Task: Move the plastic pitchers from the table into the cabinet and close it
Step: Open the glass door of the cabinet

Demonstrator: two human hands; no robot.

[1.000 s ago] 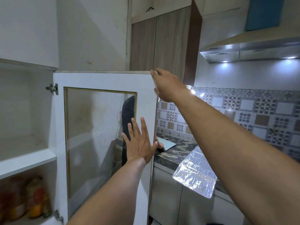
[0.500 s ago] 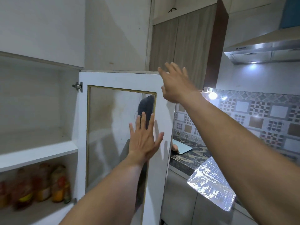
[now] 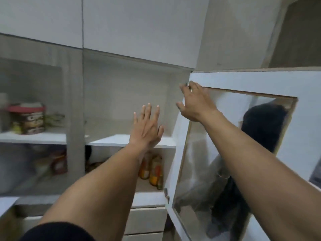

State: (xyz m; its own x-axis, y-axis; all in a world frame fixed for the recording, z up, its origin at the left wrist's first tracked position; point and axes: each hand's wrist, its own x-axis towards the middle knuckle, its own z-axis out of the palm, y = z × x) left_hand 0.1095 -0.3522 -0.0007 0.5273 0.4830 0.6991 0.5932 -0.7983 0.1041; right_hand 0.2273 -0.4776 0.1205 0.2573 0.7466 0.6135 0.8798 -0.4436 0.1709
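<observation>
A white wall cabinet stands open, and its glass-paned door (image 3: 243,80) swings out to the right. My right hand (image 3: 194,103) is raised with fingers spread, near the door's hinge-side top corner. My left hand (image 3: 147,126) is open with spread fingers, in the air before the bare upper shelf (image 3: 107,140). Neither hand holds anything. No plastic pitcher is in view. The picture is blurred by motion.
Bottles (image 3: 152,173) with orange and red labels stand on the lower shelf. To the left, another compartment holds a red-lidded jar (image 3: 27,119) and further containers below. Closed white cabinet doors (image 3: 139,28) run above. Drawer fronts (image 3: 147,220) lie below the cabinet.
The view has swung left, bringing the cabinet's inside to the centre. Both hands have come off the door's outer edge and glass and now sit toward the hinge side and the open shelf.
</observation>
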